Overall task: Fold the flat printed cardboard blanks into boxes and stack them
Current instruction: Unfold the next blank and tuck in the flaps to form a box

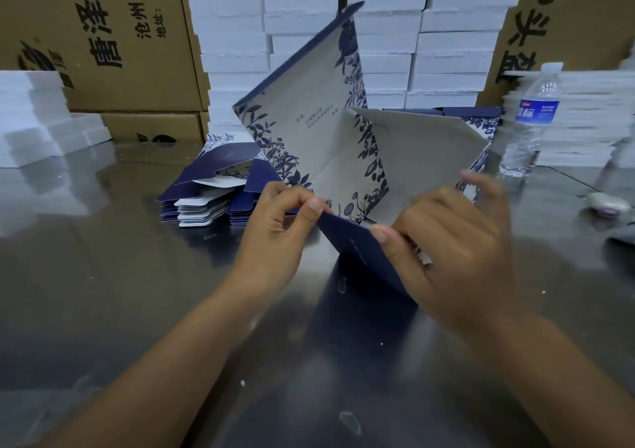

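**Navy blank (309,131) held upright in both hands**

It stands on the table (103,275), just before the flat stack (206,193). The left hand (275,231) pinches its near flap (354,251) at the top edge; the right hand (457,244) grips that flap, fingers curled.

Glossy table (103,275) — brown cartons (130,79) behind.

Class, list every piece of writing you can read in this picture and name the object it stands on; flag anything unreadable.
"唐泽A": large print on the left brown carton, cut off by the frame.
"沧州唐泽": smaller print, same carton, cut off.
"地址:河北": same carton, cut off.
"P头盔": right brown carton, partly cut off.
Water bottle label: blurred, unreadable.
Printed blank: small lines, too small to read.
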A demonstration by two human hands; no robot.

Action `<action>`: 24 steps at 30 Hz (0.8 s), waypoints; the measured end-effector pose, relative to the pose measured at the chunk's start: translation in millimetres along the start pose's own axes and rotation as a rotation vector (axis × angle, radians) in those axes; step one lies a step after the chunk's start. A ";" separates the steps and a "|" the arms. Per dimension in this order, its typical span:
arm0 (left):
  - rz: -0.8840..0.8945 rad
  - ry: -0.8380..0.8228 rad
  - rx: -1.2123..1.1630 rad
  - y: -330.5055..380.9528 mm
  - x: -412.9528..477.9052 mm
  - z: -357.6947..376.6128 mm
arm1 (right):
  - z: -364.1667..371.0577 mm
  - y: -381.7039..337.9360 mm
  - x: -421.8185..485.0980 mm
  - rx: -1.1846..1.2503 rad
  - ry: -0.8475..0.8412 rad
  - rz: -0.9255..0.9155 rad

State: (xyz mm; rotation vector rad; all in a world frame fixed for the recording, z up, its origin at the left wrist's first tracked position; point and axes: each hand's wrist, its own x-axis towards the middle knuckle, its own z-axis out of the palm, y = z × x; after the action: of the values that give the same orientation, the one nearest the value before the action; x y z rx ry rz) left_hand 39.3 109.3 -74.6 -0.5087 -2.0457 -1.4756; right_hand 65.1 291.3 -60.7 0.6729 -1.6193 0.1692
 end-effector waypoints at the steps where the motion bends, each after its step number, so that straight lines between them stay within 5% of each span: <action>1: 0.004 0.004 0.015 0.1 0.0 0.0 | -1.3 3.2 0.7 -0.043 0.004 -0.017; 5: 0.031 0.048 0.026 -1.6 -1.3 0.9 | -3.7 9.4 -0.2 -0.099 -0.026 -0.013; 13: 0.279 0.292 0.439 3.0 -2.7 -6.7 | -2.0 -3.3 0.1 0.001 0.034 0.083; 18: 0.240 0.229 0.312 1.9 -0.8 -6.1 | -5.2 -3.6 0.8 0.086 0.026 0.116; 24: -0.019 0.267 -0.018 2.6 1.0 -5.3 | -10.4 -2.6 8.3 0.224 0.134 0.292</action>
State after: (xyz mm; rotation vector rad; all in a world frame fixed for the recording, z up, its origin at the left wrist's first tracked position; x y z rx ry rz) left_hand 41.2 105.2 -70.8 -0.2817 -1.8342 -1.4867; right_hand 75.2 291.5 -51.7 0.5778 -1.5761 0.6041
